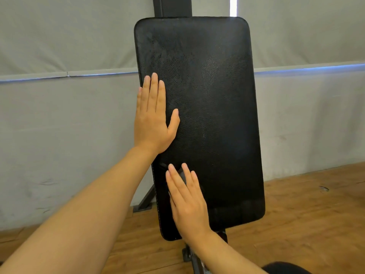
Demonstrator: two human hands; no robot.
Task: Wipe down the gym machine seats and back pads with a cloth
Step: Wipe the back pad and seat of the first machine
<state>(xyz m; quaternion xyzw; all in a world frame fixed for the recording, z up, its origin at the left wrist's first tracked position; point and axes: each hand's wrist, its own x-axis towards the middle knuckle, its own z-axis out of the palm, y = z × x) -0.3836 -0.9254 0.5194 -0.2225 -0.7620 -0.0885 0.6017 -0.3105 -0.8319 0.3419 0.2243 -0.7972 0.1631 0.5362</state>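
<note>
R hand (187,204) flat on back pad (207,105) low, L hand (153,117) above

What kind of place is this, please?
Probably a gym or home workout room. A black padded back pad stands on a dark metal frame, the floor is wood, and grey covering lines the wall behind.

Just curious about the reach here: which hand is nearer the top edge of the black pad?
Left. The left hand lies flat midway up the back pad; the right hand lies flat lower down.
</note>
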